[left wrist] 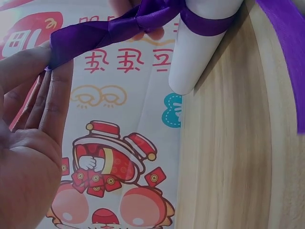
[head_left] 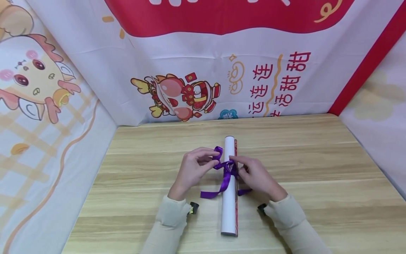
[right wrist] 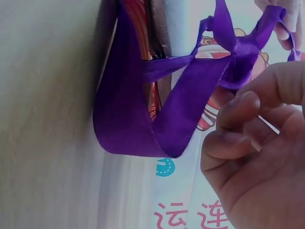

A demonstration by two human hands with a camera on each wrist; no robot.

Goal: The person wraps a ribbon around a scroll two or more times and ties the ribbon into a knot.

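A long white paper roll lies on the table, pointing away from me, with a red patterned strip along its right side. Purple ribbon is wrapped round its middle and knotted on top. My left hand, left of the roll, pinches a ribbon loop between thumb and fingers. On the right, my right hand has its fingers curled at the knot, pinching ribbon there; its fingertips partly cover the grip. One ribbon tail hangs left, another lies right.
The wood-grain table extends round the roll on both sides. Behind it hangs a white printed cloth with red areas and cartoon figures. More printed cloth stands along the left. Dark wrist devices sit by the sleeves.
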